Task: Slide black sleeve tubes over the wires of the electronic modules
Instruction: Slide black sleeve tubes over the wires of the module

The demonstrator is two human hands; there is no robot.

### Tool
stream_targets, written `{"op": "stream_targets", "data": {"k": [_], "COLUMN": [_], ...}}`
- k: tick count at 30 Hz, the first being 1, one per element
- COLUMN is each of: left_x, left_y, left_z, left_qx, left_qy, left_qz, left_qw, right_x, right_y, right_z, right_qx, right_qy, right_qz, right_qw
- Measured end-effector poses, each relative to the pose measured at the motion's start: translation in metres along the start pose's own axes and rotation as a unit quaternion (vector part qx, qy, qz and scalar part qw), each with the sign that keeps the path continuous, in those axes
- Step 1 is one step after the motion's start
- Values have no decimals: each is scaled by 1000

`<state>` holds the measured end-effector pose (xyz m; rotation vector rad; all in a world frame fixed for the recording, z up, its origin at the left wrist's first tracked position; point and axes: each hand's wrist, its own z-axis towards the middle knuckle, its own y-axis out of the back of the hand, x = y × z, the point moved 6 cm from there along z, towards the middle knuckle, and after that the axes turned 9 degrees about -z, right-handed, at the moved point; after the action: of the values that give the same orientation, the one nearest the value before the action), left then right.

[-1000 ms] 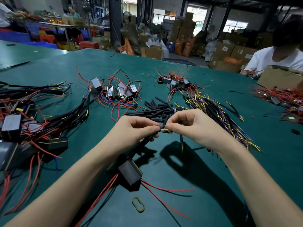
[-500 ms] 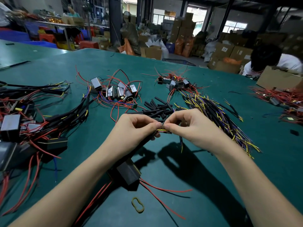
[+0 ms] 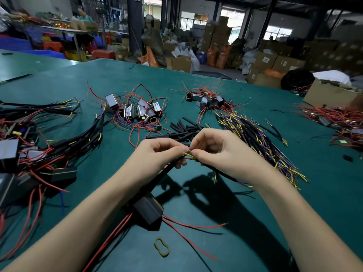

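Here the green worktop (image 3: 255, 222) carries a black module (image 3: 148, 209) near the front edge; above it the left hand (image 3: 157, 156) grips its black sleeve tube (image 3: 167, 169), the right hand (image 3: 218, 150) pinching yellow wires (image 3: 189, 155).

There is a single view, taken from a wide-angle camera worn on the person's head. It looks forward and steeply down over both forearms, which enter from the bottom corners and meet near the middle of the frame, close to the lens. The green table (image 3: 255, 222) fills the lower two thirds, its far edge curving up and away under the lens distortion. Beyond that edge the view reaches level into a warehouse hall with stacked cardboard boxes (image 3: 275, 61) well away. The edges of the frame are bowed and slightly blurred.
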<state>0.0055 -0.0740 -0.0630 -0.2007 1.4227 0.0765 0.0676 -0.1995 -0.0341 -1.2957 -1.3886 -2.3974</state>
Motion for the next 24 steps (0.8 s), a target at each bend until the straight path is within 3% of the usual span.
{"op": "stream_targets", "data": {"k": [5,12,20,24], "left_x": [2,-2,0,-1], "left_y": [-1,3,4,3], "left_z": [-4,-1,0,0], "left_qx": [55,21,9,0], "left_qy": [58,23,22,9], "left_qz": [-20,-31,-50,-30], "left_qw": [997,999,998,1000], "right_x": [3,9,14,13], "right_y": [0,0,9,9], "right_z": [-3,-3,-5,-2], "right_qx": [43,50,24,-11], "right_qy": [10,24,46,62], "right_qz": [48,80,47,-42], "right_qw": [998,995,998,997]}}
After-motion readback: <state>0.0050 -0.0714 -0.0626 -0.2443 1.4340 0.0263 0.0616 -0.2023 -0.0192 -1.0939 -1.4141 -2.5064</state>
